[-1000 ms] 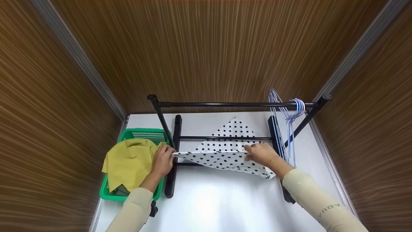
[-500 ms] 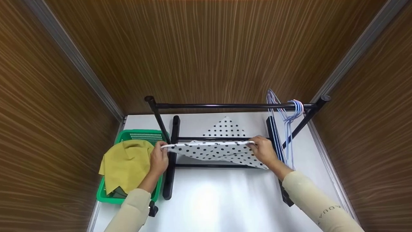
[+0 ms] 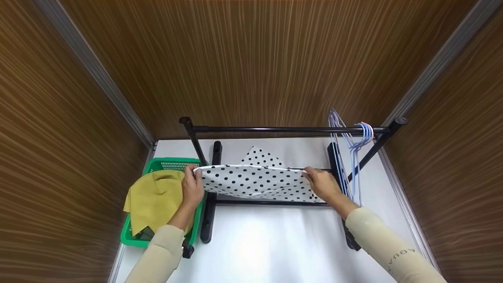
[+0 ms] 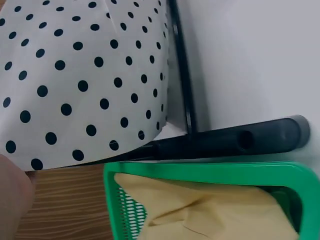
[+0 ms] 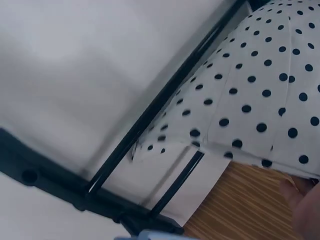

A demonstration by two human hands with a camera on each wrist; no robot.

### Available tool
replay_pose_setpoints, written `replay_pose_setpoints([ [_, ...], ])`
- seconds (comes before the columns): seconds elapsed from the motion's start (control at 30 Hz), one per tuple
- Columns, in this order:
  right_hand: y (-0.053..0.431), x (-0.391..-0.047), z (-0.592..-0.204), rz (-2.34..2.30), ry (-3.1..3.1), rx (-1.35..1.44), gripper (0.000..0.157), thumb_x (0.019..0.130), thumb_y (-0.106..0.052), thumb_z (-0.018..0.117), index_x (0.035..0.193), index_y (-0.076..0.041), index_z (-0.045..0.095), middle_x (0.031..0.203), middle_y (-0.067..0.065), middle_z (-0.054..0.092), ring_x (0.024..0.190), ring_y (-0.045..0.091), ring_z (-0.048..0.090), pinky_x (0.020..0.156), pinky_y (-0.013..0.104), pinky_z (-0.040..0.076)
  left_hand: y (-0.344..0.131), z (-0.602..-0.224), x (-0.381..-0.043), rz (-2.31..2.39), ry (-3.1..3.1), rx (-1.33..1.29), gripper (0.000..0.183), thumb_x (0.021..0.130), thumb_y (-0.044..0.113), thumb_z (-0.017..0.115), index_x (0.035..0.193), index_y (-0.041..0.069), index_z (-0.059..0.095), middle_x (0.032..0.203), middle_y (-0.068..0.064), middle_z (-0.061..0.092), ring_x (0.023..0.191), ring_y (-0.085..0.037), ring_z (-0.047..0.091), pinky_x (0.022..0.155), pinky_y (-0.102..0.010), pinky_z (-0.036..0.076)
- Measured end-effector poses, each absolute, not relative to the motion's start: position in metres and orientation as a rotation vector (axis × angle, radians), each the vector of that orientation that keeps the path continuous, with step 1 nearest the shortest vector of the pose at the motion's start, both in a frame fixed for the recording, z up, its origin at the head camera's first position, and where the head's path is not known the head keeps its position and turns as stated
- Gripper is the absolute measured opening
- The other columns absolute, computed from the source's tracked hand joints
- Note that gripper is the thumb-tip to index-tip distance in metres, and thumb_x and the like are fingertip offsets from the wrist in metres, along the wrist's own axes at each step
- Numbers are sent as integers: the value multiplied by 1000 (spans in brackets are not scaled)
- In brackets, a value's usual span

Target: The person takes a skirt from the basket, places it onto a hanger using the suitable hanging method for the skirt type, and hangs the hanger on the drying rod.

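Observation:
A white cloth with black polka dots (image 3: 251, 181) stretches between both hands in the head view, its upper edge nearly level. My left hand (image 3: 192, 188) pinches its left corner, and my right hand (image 3: 321, 183) pinches the edge near the right end. One pointed part of the cloth lies beyond that edge, toward the back. The left wrist view shows the dotted cloth (image 4: 80, 75) falling in a smooth curve from the hand at lower left. In the right wrist view the cloth (image 5: 260, 90) hangs over the rack's lower bars, with part of the right hand (image 5: 305, 210) at the corner.
A black clothes rack (image 3: 267, 129) stands around the cloth. Several blue hangers (image 3: 353, 147) hang at its right end. Left of it is a green basket (image 3: 131, 236) holding a yellow cloth (image 3: 157, 200). Wood-grain walls (image 3: 251, 67) close in the back and sides.
The held edge has risen a little away from the person and now lies nearly level. The cloth's far point has shifted left and shows less. Both hands keep their hold.

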State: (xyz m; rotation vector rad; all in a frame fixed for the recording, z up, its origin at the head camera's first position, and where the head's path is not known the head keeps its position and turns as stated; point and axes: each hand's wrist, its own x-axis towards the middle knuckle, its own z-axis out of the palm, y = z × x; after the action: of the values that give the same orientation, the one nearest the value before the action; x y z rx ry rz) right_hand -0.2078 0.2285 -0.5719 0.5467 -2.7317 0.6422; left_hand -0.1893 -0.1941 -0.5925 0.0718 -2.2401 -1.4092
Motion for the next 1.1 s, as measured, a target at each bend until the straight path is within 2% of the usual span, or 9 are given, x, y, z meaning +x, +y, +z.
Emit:
replay_pose_setpoints([
  [0.2, 234, -207, -579, 225, -2631, 754, 13, 93, -13, 68, 88, -5, 58, 71, 11, 65, 60, 32, 64, 55, 47, 54, -203, -610, -186, -1093, -2374, -15, 13, 101, 13, 55, 104, 1, 52, 79, -17, 59, 75, -37, 59, 69, -50, 45],
  [0.37, 234, -208, -581, 169, -2620, 757, 12, 92, -14, 69, 88, -5, 62, 73, 11, 66, 63, 32, 65, 61, 47, 55, -209, -619, -186, -672, -2376, -130, 16, 95, 12, 65, 95, 0, 55, 77, -17, 58, 75, -39, 59, 72, -48, 45],
  [0.47, 232, -207, -580, 297, -2683, 706, 8, 91, -14, 70, 90, -6, 68, 78, 12, 69, 68, 33, 68, 65, 48, 56, -208, -618, -186, -610, -2378, -100, 16, 92, 11, 67, 93, -1, 57, 79, -18, 61, 76, -40, 60, 74, -48, 45],
  [0.53, 231, -208, -578, 482, -2740, 648, 6, 90, -12, 71, 90, -6, 71, 81, 12, 71, 71, 31, 69, 67, 47, 56, -206, -615, -185, -772, -2403, -33, 15, 93, 11, 65, 96, -1, 57, 83, -20, 64, 79, -40, 61, 75, -49, 45],
  [0.63, 230, -209, -577, 906, -2811, 485, 9, 91, -11, 70, 94, -3, 73, 77, 12, 72, 63, 21, 66, 63, 37, 54, -203, -609, -184, -1224, -2385, 108, 13, 100, 10, 56, 104, -2, 54, 89, -23, 66, 82, -38, 61, 76, -46, 45],
  [0.77, 232, -213, -575, 1404, -2794, 273, 15, 94, -12, 67, 99, 1, 72, 71, 9, 66, 60, 8, 54, 61, 24, 45, -201, -600, -183, -1606, -2334, 252, 18, 106, 13, 43, 108, -4, 50, 81, -16, 58, 79, -26, 54, 75, -37, 43],
  [0.87, 235, -213, -574, 1554, -2777, 234, 17, 96, -12, 64, 101, 3, 70, 79, 8, 66, 71, 8, 54, 72, 25, 44, -203, -594, -181, -1669, -2405, 233, 21, 108, 16, 39, 110, -3, 48, 78, -7, 49, 78, -19, 48, 75, -34, 40],
  [0.97, 239, -212, -574, 1652, -2781, 197, 20, 97, -12, 61, 106, 4, 67, 95, 11, 68, 85, 9, 55, 83, 27, 43, -209, -587, -179, -1833, -2454, 123, 22, 109, 17, 34, 113, -2, 44, 82, -3, 43, 80, -17, 44, 75, -31, 38],
  [1.1, 244, -209, -572, 1933, -2777, 98, 24, 100, -14, 57, 115, 4, 62, 101, 8, 66, 88, 11, 58, 82, 29, 48, -219, -578, -176, -2173, -2450, 39, 24, 110, 19, 30, 118, 0, 41, 81, -3, 46, 74, -15, 49, 66, -28, 41],
])
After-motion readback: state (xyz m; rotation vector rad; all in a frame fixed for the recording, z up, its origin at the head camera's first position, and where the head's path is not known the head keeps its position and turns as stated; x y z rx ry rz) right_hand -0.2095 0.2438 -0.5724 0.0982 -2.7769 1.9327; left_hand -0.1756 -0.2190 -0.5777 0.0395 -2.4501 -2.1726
